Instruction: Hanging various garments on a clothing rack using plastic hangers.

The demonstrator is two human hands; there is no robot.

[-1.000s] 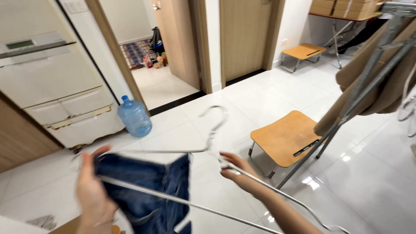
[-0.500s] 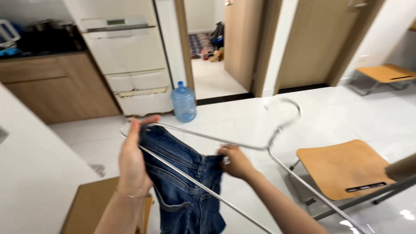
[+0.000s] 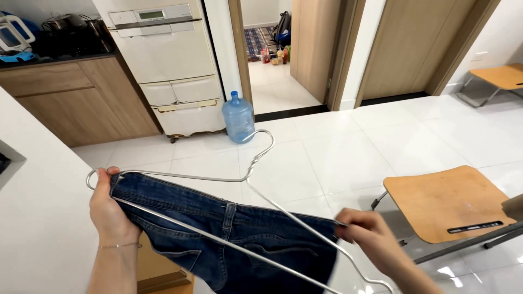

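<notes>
One wire hanger (image 3: pixel 239 179), thin bright metal, hook toward frame centre; one pair of dark denim jeans (image 3: pixel 229 228) stretched along it, lower centre, legs cut off by the bottom edge. Left hand (image 3: pixel 109 209) fingers pinch hanger end and waistband at lower left. Right hand (image 3: pixel 370 237) fingers pinch the opposite waistband corner at lower right; hanger's far end runs out of frame.

The dark blue denim jeans (image 3: pixel 239 239) run off the bottom edge, so their legs cannot be seen. The thin silver wire hanger (image 3: pixel 239 179) also leaves the frame at its lower right end. The left hand (image 3: pixel 109 209) covers the hanger's left corner and the waistband there. The low light-wood folding table (image 3: pixel 444 201) is crossed by a blurred, cut-off metal bar (image 3: pixel 506 231) at the right edge.
</notes>
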